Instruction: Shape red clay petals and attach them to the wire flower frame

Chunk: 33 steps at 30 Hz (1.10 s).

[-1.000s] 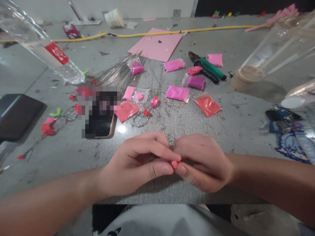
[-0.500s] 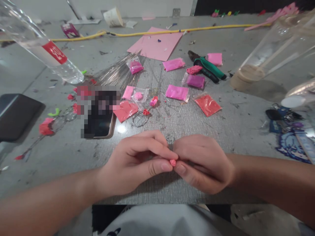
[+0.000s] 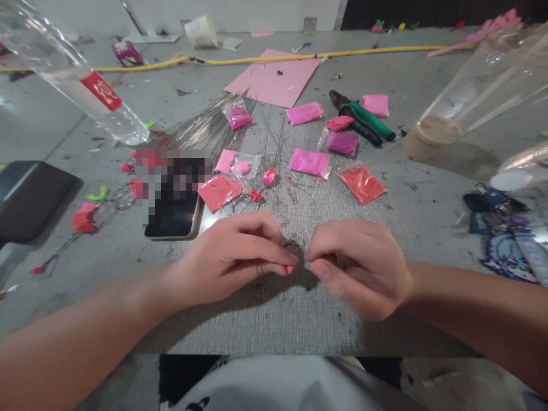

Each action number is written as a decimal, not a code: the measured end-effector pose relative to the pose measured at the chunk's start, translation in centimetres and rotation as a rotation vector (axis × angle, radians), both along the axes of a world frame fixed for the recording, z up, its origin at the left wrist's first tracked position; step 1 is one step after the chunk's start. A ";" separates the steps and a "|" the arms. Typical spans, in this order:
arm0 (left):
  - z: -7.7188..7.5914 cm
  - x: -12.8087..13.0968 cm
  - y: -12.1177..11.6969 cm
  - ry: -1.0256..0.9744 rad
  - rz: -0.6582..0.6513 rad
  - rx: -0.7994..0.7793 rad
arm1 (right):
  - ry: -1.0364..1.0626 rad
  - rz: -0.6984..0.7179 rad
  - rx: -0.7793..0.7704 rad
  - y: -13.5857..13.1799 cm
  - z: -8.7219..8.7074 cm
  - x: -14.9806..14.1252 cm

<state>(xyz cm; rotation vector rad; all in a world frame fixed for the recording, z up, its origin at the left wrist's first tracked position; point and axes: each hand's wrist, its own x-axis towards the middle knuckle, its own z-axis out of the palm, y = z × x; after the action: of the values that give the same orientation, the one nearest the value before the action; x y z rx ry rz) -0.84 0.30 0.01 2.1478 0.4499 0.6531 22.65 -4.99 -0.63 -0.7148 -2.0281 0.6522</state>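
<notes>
My left hand [image 3: 240,257] pinches a tiny pink-red clay flower [image 3: 290,269] between thumb and forefinger, just above the table. It looked like a small rolled rose a second ago; the fingertips now cover part of it. My right hand [image 3: 362,265] is a short gap to the right, holding nothing that shows, with its fingers curled and the thumb slightly apart from the forefinger. Beyond the hands lie a red clay packet [image 3: 220,193], a magenta clay packet [image 3: 309,163], an orange-red clay packet [image 3: 362,182] and small clay flowers [image 3: 269,177] on wire.
A phone [image 3: 175,214] lies left of centre, partly pixelated. Behind it are thin metal wires [image 3: 197,131] and a tilted water bottle [image 3: 103,97]. Green-handled pliers [image 3: 362,117] rest at the back, near pink paper [image 3: 274,77]. A clear cup [image 3: 445,108] and keys [image 3: 492,200] sit right.
My hands have come apart and moved slightly away from me. The clay flower was between both hands' fingertips; it has shifted left with my left hand, and my right hand has let go.
</notes>
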 end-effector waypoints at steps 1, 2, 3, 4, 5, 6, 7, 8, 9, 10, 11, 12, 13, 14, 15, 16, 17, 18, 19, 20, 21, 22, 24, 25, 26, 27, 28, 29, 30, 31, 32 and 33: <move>-0.2 -0.2 0.5 0.062 -0.022 0.102 | -0.008 -0.008 0.018 0.1 0.0 0.1; -0.4 -0.4 0.9 0.128 -0.025 0.181 | -0.018 -0.011 0.036 0.2 0.1 0.2; -0.5 -0.5 1.1 0.210 -0.017 0.230 | -0.026 -0.014 0.050 0.2 0.0 0.3; -0.6 -0.6 1.2 0.287 0.006 0.248 | -0.036 -0.015 0.054 0.3 0.0 0.3; -0.7 -0.6 1.2 0.356 0.022 0.248 | -0.040 -0.023 0.054 0.3 -0.1 0.3; -0.7 -0.5 1.1 0.413 0.038 0.231 | -0.042 -0.032 0.048 0.3 -0.1 0.2; -0.6 -0.4 0.9 0.451 0.056 0.204 | -0.041 -0.046 0.043 0.3 -0.2 0.2; -0.5 -0.4 0.8 0.475 0.072 0.169 | -0.039 -0.060 0.036 0.3 -0.3 0.1; -0.4 -0.3 0.7 0.488 0.087 0.130 | -0.034 -0.074 0.029 0.4 -0.3 0.1; -0.3 -0.2 0.6 0.492 0.108 0.088 | -0.028 -0.088 0.026 0.4 -0.4 0.1; -0.3 -0.2 0.6 0.490 0.119 0.054 | -0.022 -0.096 0.028 0.4 -0.4 0.1; -0.2 -0.2 0.6 0.482 0.128 0.025 | -0.019 -0.102 0.031 0.5 -0.4 0.1; -0.2 -0.2 0.7 0.472 0.129 0.001 | -0.019 -0.107 0.036 0.5 -0.5 0.1; -0.2 -0.2 0.7 0.463 0.131 -0.014 | -0.020 -0.112 0.040 0.5 -0.5 0.1; -0.2 -0.3 0.8 0.458 0.133 -0.019 | -0.024 -0.117 0.043 0.5 -0.5 0.1; -0.3 -0.4 0.9 0.459 0.129 -0.012 | -0.027 -0.122 0.045 0.5 -0.5 0.1; -0.3 -0.5 1.0 0.467 0.118 0.011 | -0.031 -0.126 0.046 0.6 -0.5 0.1; -0.4 -0.6 1.1 0.475 0.104 0.053 | -0.032 -0.131 0.050 0.6 -0.5 0.1; -0.5 -0.8 1.2 0.483 0.085 0.111 | -0.035 -0.135 0.053 0.6 -0.5 0.1; -0.6 -0.9 1.4 0.483 0.066 0.179 | -0.036 -0.139 0.056 0.6 -0.6 0.1; -0.7 -1.1 1.5 0.476 0.052 0.245 | -0.040 -0.143 0.055 0.6 -0.6 0.1; -0.8 -1.3 1.7 0.461 0.053 0.303 | -0.045 -0.151 0.051 0.6 -0.6 0.1; -1.1 -1.4 1.9 0.429 0.078 0.381 | -0.056 -0.168 0.040 0.7 -0.7 0.1; -1.2 -1.4 2.0 0.418 0.094 0.405 | -0.060 -0.176 0.035 0.7 -0.7 0.1; -1.3 -1.4 2.0 0.413 0.113 0.427 | -0.064 -0.181 0.032 0.7 -0.8 0.0; -1.4 -1.3 2.0 0.416 0.134 0.447 | -0.069 -0.187 0.030 0.7 -0.8 0.0; -1.5 -1.2 2.0 0.423 0.148 0.465 | -0.073 -0.191 0.029 0.8 -0.9 0.0; -1.5 -1.0 1.9 0.432 0.161 0.480 | -0.081 -0.196 0.027 0.8 -0.9 -0.1; -1.6 -0.9 1.7 0.441 0.178 0.493 | -0.089 -0.200 0.024 0.9 -0.9 -0.1; -1.5 -0.8 1.6 0.450 0.193 0.504 | -0.096 -0.206 0.019 0.9 -1.0 -0.1; -1.5 -0.8 1.5 0.460 0.202 0.512 | -0.100 -0.207 0.016 0.9 -1.0 -0.1; -1.4 -0.8 1.3 0.467 0.202 0.523 | -0.100 -0.207 0.013 1.0 -1.0 -0.1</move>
<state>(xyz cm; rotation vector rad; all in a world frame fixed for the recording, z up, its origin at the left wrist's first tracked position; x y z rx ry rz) -1.60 1.62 -1.38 2.7928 0.8257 0.3966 22.54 -4.02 -1.65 -0.9511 -2.0120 0.4907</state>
